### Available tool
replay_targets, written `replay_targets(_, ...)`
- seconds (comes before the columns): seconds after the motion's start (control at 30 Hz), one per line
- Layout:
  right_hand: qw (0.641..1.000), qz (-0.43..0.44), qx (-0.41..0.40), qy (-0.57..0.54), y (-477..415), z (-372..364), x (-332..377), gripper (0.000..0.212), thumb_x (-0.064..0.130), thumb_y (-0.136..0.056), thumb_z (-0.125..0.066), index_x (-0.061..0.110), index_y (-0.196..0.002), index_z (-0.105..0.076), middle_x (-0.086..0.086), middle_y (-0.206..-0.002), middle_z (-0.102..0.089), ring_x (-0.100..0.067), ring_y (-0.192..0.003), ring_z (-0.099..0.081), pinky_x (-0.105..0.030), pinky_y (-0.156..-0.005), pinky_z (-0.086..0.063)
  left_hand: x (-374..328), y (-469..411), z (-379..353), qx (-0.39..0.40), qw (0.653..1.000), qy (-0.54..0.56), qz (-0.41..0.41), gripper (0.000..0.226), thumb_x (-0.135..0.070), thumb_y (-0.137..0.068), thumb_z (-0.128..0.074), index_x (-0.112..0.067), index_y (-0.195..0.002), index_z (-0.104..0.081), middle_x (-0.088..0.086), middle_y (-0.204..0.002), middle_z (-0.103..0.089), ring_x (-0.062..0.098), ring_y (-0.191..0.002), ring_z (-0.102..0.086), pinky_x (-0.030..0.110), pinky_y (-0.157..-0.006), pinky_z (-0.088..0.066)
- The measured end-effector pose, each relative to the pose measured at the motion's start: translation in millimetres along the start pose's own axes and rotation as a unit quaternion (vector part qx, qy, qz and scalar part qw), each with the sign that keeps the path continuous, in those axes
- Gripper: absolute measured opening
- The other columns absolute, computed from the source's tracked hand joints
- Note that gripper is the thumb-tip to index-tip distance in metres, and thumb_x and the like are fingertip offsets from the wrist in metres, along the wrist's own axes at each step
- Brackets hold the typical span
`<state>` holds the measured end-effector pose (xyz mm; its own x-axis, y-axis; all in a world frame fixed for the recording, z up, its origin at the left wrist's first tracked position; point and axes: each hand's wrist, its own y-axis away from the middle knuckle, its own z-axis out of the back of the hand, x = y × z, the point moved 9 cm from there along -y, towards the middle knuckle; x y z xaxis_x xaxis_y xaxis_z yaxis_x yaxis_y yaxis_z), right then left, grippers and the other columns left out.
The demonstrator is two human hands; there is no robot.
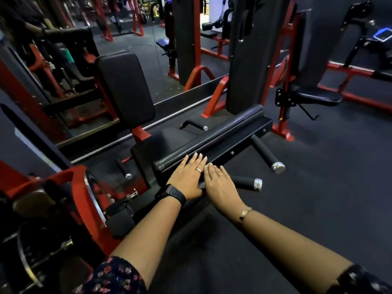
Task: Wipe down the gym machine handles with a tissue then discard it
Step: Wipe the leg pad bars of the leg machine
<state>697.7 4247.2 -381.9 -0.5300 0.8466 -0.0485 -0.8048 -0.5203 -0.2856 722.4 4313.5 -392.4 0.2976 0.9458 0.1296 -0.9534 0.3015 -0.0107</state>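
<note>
A red and black gym machine fills the middle, with a long black padded bar (214, 132) across its front. Two black foam handles with chrome caps stick out below it: a near handle (247, 183) and a far handle (266, 154). My left hand (187, 179), wearing a black watch, lies flat with straight fingers on the near end of the bar. My right hand (219, 185) lies flat beside it, fingers straight, over the base of the near handle. No tissue shows in either hand.
The machine's black seat (169, 137) and backrest (125, 88) stand left of the bar, with short grips (196, 125) beside the seat. Red frames (212, 102) and other machines crowd the back and right. Dark rubber floor (307, 209) lies to my right. A weight stack (89, 198) is at near left.
</note>
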Motion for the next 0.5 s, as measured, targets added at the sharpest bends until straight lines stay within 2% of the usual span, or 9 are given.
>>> replay_targets(0.07, 0.998, 0.037, -0.029, 0.045, 14, 3, -3, 0.046, 0.013, -0.086, -0.040, -0.007, -0.123, -0.059, -0.023, -0.121, -0.063, -0.033, -0.112, -0.062, -0.044, -0.101, -0.044, -1, -1, 0, -0.004, 1.000, 0.006, -0.005, 0.087, -0.052, -0.090, -0.045, -0.014, -0.155, -0.003, 0.007, -0.163, -0.002, 0.018, -0.150, 0.005, 0.037, -0.120, 0.008)
replay_targets(0.1, 0.996, 0.048, -0.035, 0.069, 19, 2, -6, 0.047, 0.015, -0.088, -0.038, -0.007, -0.124, -0.058, -0.023, -0.121, -0.062, -0.034, -0.113, -0.061, -0.045, -0.104, -0.042, -1, -1, 0, -0.010, 1.000, 0.007, -0.007, 0.088, -0.056, -0.090, -0.044, -0.014, -0.155, -0.003, 0.007, -0.163, -0.003, 0.019, -0.150, 0.005, 0.037, -0.119, 0.009)
replay_targets(0.2, 0.995, -0.024, -0.031, 0.093, 18, 4, -19, 0.044, 0.018, -0.086, -0.056, -0.008, -0.122, -0.059, -0.024, -0.116, -0.063, -0.037, -0.111, -0.061, -0.048, -0.106, -0.039, -2, -1, 2, -0.027, 1.000, 0.002, -0.007, 0.090, -0.062, -0.089, -0.042, -0.014, -0.155, -0.004, 0.008, -0.163, -0.004, 0.019, -0.150, 0.003, 0.036, -0.118, 0.011)
replay_targets(0.27, 0.995, -0.067, -0.031, 0.064, 8, 3, -15, 0.046, 0.016, -0.079, -0.062, -0.006, -0.119, -0.061, -0.022, -0.114, -0.065, -0.036, -0.110, -0.062, -0.047, -0.102, -0.043, -1, -1, -1, -0.020, 1.000, 0.003, -0.007, 0.088, -0.055, -0.090, -0.043, -0.014, -0.155, -0.002, 0.008, -0.163, -0.002, 0.019, -0.150, 0.004, 0.036, -0.118, 0.010)
replay_targets(0.33, 0.997, -0.034, -0.048, 0.043, 4, 0, 1, 0.047, 0.011, -0.079, -0.058, -0.006, -0.122, -0.059, -0.023, -0.118, -0.063, -0.035, -0.112, -0.061, -0.047, -0.101, -0.046, 0, 0, -2, -0.014, 1.000, 0.007, -0.003, 0.085, -0.047, -0.092, -0.045, -0.014, -0.155, -0.001, 0.008, -0.163, 0.000, 0.018, -0.150, 0.006, 0.036, -0.119, 0.010)
replay_targets(0.4, 0.996, 0.029, -0.076, 0.048, 10, -3, 8, 0.045, 0.007, -0.085, -0.044, -0.006, -0.126, -0.056, -0.023, -0.126, -0.060, -0.034, -0.117, -0.058, -0.045, -0.103, -0.044, 0, 0, -1, -0.012, 1.000, 0.014, -0.003, 0.083, -0.045, -0.092, -0.045, -0.014, -0.155, -0.001, 0.007, -0.163, 0.000, 0.018, -0.150, 0.007, 0.036, -0.120, 0.009)
replay_targets(0.5, 0.986, 0.111, -0.090, 0.081, 31, -1, -1, 0.045, 0.010, -0.091, -0.042, -0.002, -0.134, -0.051, -0.019, -0.137, -0.052, -0.031, -0.127, -0.050, -0.043, -0.112, -0.034, 0, 0, 1, -0.008, 1.000, 0.026, -0.009, 0.087, -0.051, -0.090, -0.045, -0.014, -0.155, -0.002, 0.008, -0.163, 0.000, 0.019, -0.150, 0.006, 0.037, -0.121, 0.007)
